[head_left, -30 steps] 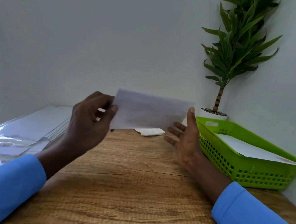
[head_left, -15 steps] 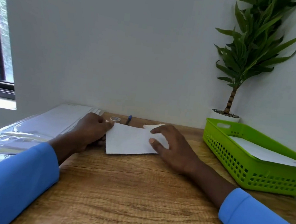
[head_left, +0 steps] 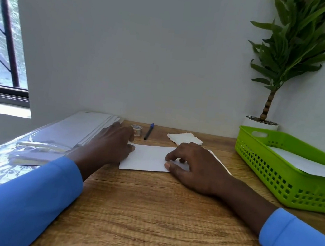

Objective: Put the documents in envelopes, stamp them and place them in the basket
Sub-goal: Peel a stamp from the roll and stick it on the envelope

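A white envelope lies flat on the wooden desk. My left hand rests on its left edge, fingers curled over the corner. My right hand presses down on its right half, thumb and fingers spread on the paper. A small roll of stamps sits just behind my left hand. The green basket stands at the right with a white envelope inside it.
A blue-capped pen and a folded white cloth lie near the back wall. A stack of sheets in clear plastic fills the left side. A potted plant stands behind the basket.
The envelope, held up in the air a second ago, now lies flat on the desk under both hands. The view has tilted up slightly.
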The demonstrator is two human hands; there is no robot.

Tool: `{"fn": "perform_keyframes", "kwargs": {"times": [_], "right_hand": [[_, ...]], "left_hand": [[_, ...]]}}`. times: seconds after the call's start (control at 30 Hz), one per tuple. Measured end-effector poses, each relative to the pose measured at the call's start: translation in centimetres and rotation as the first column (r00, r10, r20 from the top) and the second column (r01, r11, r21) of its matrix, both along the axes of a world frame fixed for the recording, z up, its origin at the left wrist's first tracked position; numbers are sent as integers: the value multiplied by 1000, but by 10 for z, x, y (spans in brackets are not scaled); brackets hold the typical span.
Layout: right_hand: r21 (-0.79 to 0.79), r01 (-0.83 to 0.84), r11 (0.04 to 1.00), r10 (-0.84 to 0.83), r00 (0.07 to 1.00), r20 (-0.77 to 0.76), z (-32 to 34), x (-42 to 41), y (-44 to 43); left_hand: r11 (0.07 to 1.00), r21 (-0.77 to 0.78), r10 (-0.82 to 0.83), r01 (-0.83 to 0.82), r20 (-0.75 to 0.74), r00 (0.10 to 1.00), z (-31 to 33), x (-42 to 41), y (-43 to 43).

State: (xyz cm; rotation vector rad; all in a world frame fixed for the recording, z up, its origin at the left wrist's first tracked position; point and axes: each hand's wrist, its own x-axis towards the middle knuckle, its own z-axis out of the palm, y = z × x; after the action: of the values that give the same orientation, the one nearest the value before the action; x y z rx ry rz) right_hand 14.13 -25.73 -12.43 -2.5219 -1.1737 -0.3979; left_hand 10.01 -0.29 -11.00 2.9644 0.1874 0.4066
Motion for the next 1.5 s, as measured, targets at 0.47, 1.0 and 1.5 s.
{"fn": "perform_keyframes", "kwargs": {"times": [0.47, 1.0, 1.5], "right_hand": [[64, -12, 998, 16, 998, -67, -1, 0, -2], [321, 24, 947, 48, 975, -215, 0, 26, -14], [772, 197, 604, 365, 793, -488, 6, 26, -17]], "left_hand": [[993, -81, -109, 82, -439, 892, 34, -22, 17], [999, -45, -22, 29, 146, 989, -6, 84, 23], [768, -11, -559, 640, 476, 679, -6, 39, -87]]}}
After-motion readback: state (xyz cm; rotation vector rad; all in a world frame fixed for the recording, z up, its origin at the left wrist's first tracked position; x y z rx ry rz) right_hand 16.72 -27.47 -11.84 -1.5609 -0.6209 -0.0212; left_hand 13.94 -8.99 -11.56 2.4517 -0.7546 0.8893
